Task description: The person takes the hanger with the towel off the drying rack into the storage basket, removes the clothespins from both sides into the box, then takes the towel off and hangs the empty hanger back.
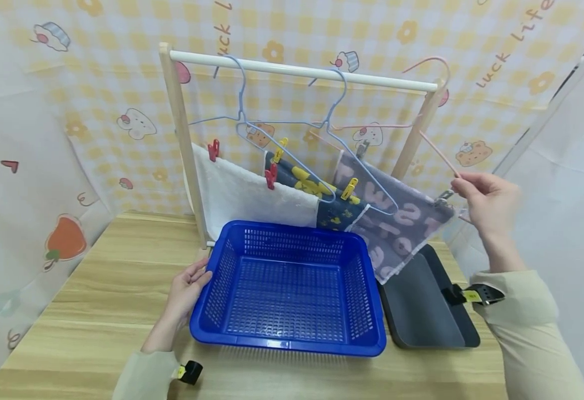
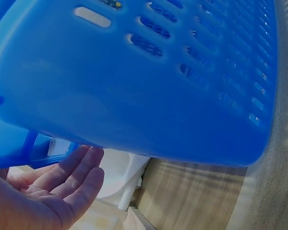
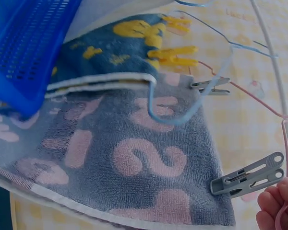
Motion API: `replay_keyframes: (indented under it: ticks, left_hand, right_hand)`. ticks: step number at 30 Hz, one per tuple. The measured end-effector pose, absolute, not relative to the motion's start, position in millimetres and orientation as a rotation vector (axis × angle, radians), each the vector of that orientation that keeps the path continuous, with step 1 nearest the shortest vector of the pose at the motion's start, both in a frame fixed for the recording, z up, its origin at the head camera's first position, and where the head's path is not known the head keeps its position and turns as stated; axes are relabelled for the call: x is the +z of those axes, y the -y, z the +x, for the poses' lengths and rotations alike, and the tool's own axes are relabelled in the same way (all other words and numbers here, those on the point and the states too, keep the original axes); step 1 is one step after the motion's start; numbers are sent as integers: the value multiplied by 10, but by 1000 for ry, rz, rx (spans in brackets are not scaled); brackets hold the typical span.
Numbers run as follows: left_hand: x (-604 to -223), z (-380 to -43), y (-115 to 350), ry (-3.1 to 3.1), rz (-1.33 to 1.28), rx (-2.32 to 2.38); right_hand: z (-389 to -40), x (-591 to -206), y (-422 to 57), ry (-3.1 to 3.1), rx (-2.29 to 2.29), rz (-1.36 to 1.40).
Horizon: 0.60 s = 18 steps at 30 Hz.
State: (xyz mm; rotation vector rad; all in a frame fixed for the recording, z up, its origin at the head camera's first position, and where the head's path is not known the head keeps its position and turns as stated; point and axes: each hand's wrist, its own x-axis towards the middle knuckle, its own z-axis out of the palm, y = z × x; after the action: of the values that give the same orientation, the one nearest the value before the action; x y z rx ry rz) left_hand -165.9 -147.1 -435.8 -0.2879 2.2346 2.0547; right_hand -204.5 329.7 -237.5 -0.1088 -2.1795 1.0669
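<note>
My left hand (image 1: pixel 186 289) grips the left rim of an upright blue plastic basket (image 1: pixel 284 345); its fingers (image 2: pixel 84 177) reach under the rim in the left wrist view. My right hand (image 1: pixel 492 205) pinches the right arm of a pink hanger (image 1: pixel 439 151), whose hook overlaps the right end of the rack's rod (image 1: pixel 302 71). From this hanger a grey towel with pink letters (image 3: pixel 153 158) hangs by grey clothespins (image 3: pixel 249 175), slanting down to the right. Beside it, blue hangers (image 1: pixel 243 94) carry a white towel (image 1: pixel 251 194) with red clothespins and a dark blue, yellow-patterned towel (image 1: pixel 339 214) with yellow ones.
A dark grey tray (image 1: pixel 422 300) stands right of the basket, partly under the grey towel's corner. The rack's wooden posts (image 1: pixel 181 128) rise from the wood-grain table (image 1: pixel 96 278). Behind hangs a yellow checked cloth (image 1: pixel 136 61).
</note>
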Motion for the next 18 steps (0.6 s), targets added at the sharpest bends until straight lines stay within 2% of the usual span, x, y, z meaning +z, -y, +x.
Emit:
replay_keyframes:
  ticks: [18]
  left_hand:
    - [-4364, -1672, 1484, -2250, -289, 2028]
  right_hand:
    - [-1222, -2286, -3898, 2068, 959, -342]
